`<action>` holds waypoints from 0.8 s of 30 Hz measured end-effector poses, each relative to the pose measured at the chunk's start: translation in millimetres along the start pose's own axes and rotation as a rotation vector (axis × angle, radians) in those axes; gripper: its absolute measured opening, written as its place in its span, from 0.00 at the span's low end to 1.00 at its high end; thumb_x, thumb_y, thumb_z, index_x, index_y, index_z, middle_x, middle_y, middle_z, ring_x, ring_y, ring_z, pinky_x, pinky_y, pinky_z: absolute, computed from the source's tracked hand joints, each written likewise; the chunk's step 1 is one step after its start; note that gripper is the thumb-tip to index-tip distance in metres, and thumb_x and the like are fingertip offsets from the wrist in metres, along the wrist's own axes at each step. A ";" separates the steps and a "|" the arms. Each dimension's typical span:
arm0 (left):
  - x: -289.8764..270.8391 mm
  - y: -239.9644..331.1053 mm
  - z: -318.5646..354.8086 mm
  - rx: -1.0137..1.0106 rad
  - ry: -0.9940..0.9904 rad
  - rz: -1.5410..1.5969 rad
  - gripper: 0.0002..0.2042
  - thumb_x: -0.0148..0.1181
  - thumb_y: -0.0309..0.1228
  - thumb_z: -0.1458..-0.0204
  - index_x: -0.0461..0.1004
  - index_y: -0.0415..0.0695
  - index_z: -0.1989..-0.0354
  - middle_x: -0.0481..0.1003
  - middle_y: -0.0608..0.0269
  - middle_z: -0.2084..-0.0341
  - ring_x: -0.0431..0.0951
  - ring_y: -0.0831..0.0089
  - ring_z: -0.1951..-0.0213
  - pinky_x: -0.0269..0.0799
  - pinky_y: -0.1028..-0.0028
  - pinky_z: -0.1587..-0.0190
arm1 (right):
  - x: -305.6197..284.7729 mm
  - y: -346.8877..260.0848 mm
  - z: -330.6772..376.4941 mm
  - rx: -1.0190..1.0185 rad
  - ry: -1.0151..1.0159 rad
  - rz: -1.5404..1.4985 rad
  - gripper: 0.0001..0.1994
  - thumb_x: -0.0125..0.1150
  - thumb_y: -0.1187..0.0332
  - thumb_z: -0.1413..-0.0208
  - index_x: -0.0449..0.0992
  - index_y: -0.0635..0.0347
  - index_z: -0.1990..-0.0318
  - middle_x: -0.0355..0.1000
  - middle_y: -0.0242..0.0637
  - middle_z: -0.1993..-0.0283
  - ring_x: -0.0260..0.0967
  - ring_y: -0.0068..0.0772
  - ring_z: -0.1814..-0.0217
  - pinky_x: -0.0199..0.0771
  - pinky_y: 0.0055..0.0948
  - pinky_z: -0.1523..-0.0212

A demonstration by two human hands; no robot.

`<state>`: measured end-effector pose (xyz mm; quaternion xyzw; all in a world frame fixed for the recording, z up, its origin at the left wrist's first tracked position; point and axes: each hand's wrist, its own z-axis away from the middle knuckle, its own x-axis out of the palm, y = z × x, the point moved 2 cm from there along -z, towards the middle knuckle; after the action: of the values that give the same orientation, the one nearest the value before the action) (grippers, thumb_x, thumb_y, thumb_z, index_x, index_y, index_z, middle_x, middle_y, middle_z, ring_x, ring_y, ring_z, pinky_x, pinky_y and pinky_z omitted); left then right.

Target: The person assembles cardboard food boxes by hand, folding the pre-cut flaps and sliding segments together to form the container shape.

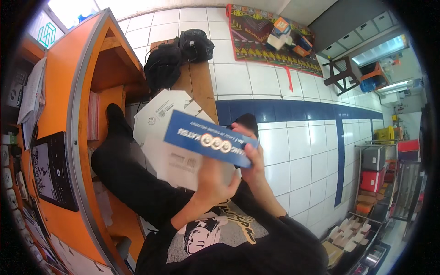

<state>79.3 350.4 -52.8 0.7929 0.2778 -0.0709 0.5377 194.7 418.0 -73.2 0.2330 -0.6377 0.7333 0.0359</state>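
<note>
A blue cardboard box [185, 136] with white and gold print is tilted in front of me, over my lap. At its right end, my right hand [251, 153] is closed, with fingers over the top edge and the thumb on the printed face. From below, my left hand [211, 178] grips the box's lower edge; it is blurred, and its fingertips are partly hidden by the box. Beneath and behind the box lie flat white cardboard sheets [158, 110] with small dark print, fanned over one another.
Left stands an orange desk [85, 59] with a black-framed screen [56, 170]. Ahead, a wooden bench [199, 82] bears black bags [162, 66]. Folded boxes [280, 39] lie on a patterned mat [250, 34] at the far right. A dark stool [343, 75] and loaded shelves [366, 204] stand right.
</note>
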 end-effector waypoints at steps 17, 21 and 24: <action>-44.0 -66.1 -29.3 -0.346 0.265 0.533 0.22 0.53 0.35 0.45 0.61 0.34 0.46 0.69 0.45 0.50 0.71 0.61 0.50 0.57 0.64 0.42 | -108.8 -60.0 -223.7 -0.150 0.607 0.248 0.44 0.43 0.38 0.43 0.35 0.55 0.30 0.33 0.42 0.26 0.29 0.40 0.25 0.31 0.47 0.30; -46.7 -51.6 -15.6 -0.263 -0.248 1.258 0.30 0.45 0.54 0.44 0.65 0.33 0.53 0.75 0.52 0.63 0.75 0.68 0.60 0.61 0.70 0.50 | -1.1 -27.5 -124.8 0.292 -0.035 0.130 0.41 0.30 0.36 0.41 0.21 0.45 0.31 0.13 0.33 0.26 0.09 0.38 0.25 0.16 0.52 0.32; -24.1 -30.6 -9.1 -0.086 -0.414 1.737 0.36 0.40 0.60 0.46 0.64 0.31 0.53 0.74 0.52 0.60 0.74 0.70 0.62 0.60 0.73 0.52 | 32.6 15.6 -30.3 0.396 -0.427 0.124 0.49 0.30 0.26 0.52 0.27 0.43 0.30 0.21 0.38 0.26 0.15 0.40 0.24 0.23 0.52 0.31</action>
<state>41.7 357.9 -64.0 0.6742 -0.5210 0.2302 0.4701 151.3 436.0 -77.3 0.3450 -0.4886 0.7785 -0.1902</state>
